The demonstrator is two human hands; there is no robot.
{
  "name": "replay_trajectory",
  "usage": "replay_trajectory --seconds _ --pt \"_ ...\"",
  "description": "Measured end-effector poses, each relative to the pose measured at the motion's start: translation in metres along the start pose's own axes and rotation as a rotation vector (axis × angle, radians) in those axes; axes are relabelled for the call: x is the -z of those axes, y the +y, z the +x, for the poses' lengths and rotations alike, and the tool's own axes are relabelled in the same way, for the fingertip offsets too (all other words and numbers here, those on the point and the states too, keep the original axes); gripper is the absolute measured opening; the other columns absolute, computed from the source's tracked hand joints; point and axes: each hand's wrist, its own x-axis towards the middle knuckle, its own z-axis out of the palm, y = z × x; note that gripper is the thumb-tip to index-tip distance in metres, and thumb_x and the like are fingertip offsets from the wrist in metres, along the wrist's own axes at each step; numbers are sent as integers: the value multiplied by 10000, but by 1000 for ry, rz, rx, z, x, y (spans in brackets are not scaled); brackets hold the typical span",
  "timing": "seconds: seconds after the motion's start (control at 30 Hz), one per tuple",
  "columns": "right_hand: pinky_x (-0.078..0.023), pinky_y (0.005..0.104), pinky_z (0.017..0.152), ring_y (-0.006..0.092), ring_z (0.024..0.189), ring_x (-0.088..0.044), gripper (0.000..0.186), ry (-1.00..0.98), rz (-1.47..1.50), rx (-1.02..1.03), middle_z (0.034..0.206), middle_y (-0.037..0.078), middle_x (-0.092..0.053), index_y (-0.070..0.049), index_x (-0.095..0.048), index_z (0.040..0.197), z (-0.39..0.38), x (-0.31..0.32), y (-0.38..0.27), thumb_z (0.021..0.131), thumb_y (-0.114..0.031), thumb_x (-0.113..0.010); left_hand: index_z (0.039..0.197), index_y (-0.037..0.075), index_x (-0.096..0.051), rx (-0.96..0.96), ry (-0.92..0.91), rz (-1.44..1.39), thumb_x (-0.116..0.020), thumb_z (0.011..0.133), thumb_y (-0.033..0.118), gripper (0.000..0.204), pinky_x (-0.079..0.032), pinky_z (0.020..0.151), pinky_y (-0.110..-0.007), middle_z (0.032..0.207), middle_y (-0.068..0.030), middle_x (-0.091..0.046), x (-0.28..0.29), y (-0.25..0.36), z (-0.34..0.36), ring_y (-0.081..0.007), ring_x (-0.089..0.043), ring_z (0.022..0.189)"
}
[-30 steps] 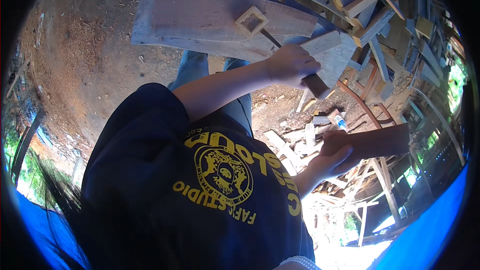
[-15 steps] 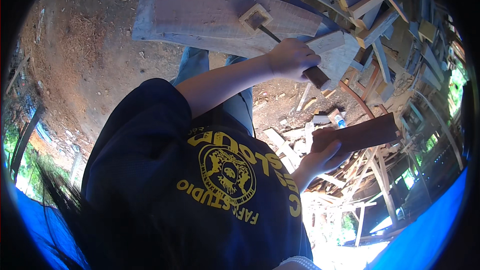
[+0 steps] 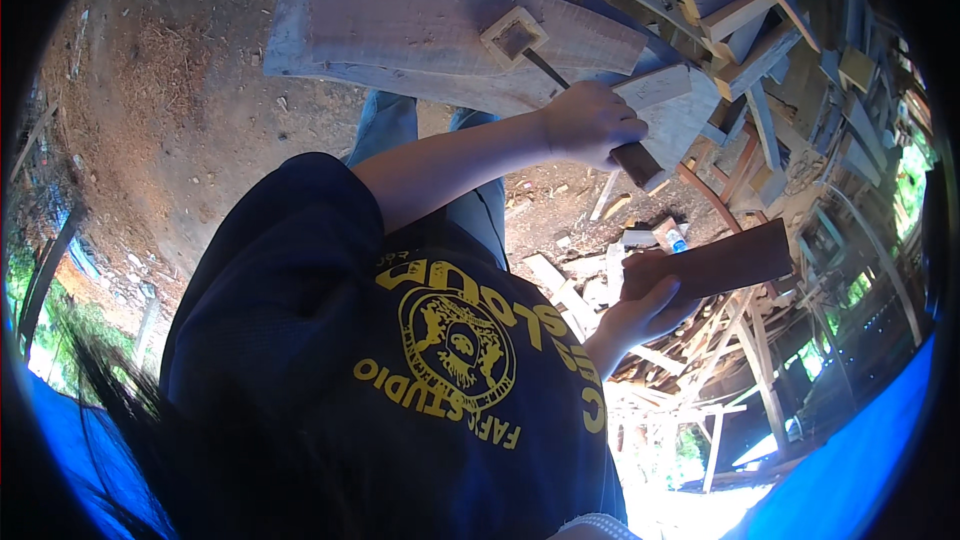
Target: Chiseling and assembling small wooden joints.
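My left hand (image 3: 592, 125) is closed around a chisel (image 3: 637, 162), whose brown handle end sticks out below the fist. The chisel's thin metal blade slants up and left to a small square wooden piece (image 3: 515, 38) with a darker recessed middle. That piece lies on a long, curved-edged wooden board (image 3: 410, 25). Lower right, my right hand (image 3: 645, 318) grips a dark rectangular wooden block (image 3: 730, 260), held apart from the chisel. The fingers on the block's far side are partly hidden.
Beneath the board is a wider pale slab (image 3: 290, 45), with a flat offcut (image 3: 655, 87) at its right end. Stacked timber pieces (image 3: 745, 30) crowd the upper right. Loose wood scraps (image 3: 565, 290) lie around the right side, and brown dirt ground (image 3: 180, 100) spreads left.
The dark block in my right hand has shifted very slightly left and up. My left hand and the chisel stay nearly in place, with only a small shift.
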Motion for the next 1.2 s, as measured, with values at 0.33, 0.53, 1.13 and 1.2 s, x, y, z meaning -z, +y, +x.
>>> replay_trajectory --seconds 0.33,0.53,1.13,1.2 --pt "-466 397 900 277 1110 -548 646 58 -120 -15 1246 217 -509 84 -352 1350 1 -9 -4 912 -355 -530 797 172 -575 -6 4 -9 -749 580 292 303 -471 596 -376 681 -4 -599 -4 -1 0 -230 -629 664" --pt "-537 302 633 235 723 -616 605 -37 -84 12 915 171 -589 6 -293 1371 7 -7 -10 916 -298 -551 793 176 -580 2 22 -10 -747 587 290 289 -472 587 -374 672 0 -598 -5 -1 1 -228 -627 647" --pt "-546 322 638 220 730 -618 559 -31 34 -57 944 167 -600 48 -426 1261 19 2 -32 873 -310 -608 743 178 -585 19 -15 23 -732 625 327 241 -483 581 -383 667 -4 -606 2 -5 0 -234 -627 641" --pt "-551 343 643 238 745 -616 569 67 90 -101 971 178 -595 53 -423 1264 19 -4 -51 867 -309 -610 747 177 -587 -10 -17 -10 -733 615 317 241 -481 594 -387 672 -5 -611 3 4 5 -236 -631 646"
